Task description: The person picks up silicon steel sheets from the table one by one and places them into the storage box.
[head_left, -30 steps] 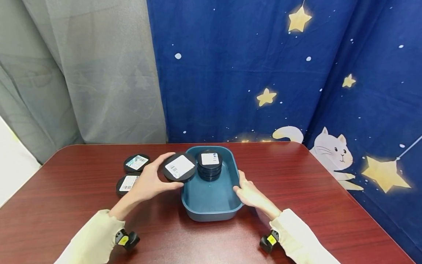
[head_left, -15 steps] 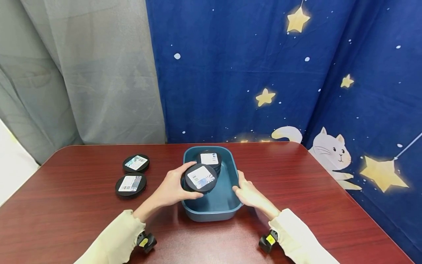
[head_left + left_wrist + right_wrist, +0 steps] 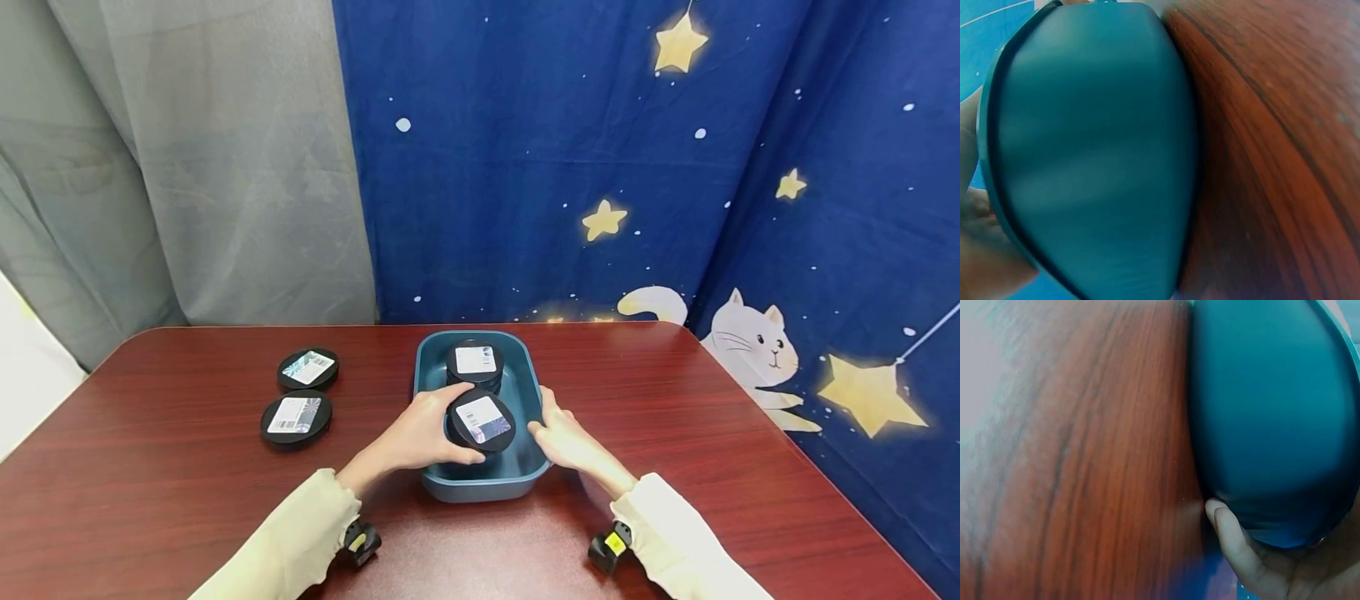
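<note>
In the head view a blue-green rectangular bin stands on the table. My left hand reaches over its left rim. Thumb and fingers grip a flat round black container with a white label, low inside the bin's near half. Behind it is a stack of similar black containers. My right hand holds the bin's right side, thumb at the rim. The right wrist view has a finger of that hand along the bin's outer wall. The left wrist view is filled mostly by the outer wall.
Two more labelled black discs, a far one and a nearer one, lie to the left of the bin. The red-brown wooden table ends at a grey curtain and a blue star-printed curtain.
My left hand has carried the round container rightward from beside the bin's left rim, over it and down into the near half. My right hand has stayed on the bin.
</note>
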`<state>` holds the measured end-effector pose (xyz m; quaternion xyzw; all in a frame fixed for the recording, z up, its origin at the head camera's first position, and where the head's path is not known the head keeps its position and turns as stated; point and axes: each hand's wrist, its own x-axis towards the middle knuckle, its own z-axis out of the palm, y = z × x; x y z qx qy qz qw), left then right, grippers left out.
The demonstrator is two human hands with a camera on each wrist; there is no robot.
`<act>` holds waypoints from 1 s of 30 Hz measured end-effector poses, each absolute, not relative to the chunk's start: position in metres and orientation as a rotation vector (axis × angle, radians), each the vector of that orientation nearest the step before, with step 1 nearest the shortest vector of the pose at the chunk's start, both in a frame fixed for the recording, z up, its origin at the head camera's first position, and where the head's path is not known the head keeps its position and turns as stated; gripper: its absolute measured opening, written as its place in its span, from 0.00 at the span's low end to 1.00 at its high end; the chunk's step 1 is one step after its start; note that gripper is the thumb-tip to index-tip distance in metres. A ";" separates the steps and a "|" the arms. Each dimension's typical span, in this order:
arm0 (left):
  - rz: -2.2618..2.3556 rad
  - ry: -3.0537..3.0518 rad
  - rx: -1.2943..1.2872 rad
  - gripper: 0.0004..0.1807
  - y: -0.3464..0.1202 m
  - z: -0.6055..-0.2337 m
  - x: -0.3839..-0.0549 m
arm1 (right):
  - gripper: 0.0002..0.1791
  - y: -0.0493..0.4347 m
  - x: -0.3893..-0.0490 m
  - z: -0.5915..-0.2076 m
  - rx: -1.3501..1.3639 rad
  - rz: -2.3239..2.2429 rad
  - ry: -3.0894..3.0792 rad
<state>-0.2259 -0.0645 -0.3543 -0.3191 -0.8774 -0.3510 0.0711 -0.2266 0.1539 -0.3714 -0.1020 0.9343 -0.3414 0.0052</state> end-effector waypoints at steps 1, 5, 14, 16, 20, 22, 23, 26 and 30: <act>-1.046 -2.645 -0.967 0.46 -0.063 -0.354 -0.226 | 0.30 0.154 -0.227 -0.372 -0.319 -1.067 2.926; -1.011 -2.676 -0.996 0.44 -0.057 -0.354 -0.228 | 0.30 0.154 -0.228 -0.372 -0.307 -1.078 2.904; -0.851 -2.771 -1.029 0.44 -0.046 -0.358 -0.231 | 0.30 0.154 -0.227 -0.372 -0.321 -1.085 2.902; -0.831 -2.800 -1.022 0.44 -0.044 -0.359 -0.230 | 0.30 0.154 -0.226 -0.372 -0.322 -1.089 2.899; -0.804 -2.845 -1.005 0.44 -0.042 -0.358 -0.230 | 0.30 0.154 -0.227 -0.372 -0.312 -1.094 2.885; -0.797 -2.859 -0.992 0.43 -0.041 -0.358 -0.230 | 0.30 0.154 -0.227 -0.372 -0.310 -1.092 2.882; -0.800 -2.867 -0.986 0.43 -0.041 -0.358 -0.230 | 0.30 0.154 -0.227 -0.373 -0.310 -1.091 2.881; -0.799 -2.885 -0.975 0.43 -0.040 -0.359 -0.232 | 0.30 0.154 -0.227 -0.373 -0.317 -1.087 2.885; -0.787 -2.914 -0.978 0.44 -0.039 -0.360 -0.233 | 0.31 0.154 -0.227 -0.373 -0.324 -1.088 2.882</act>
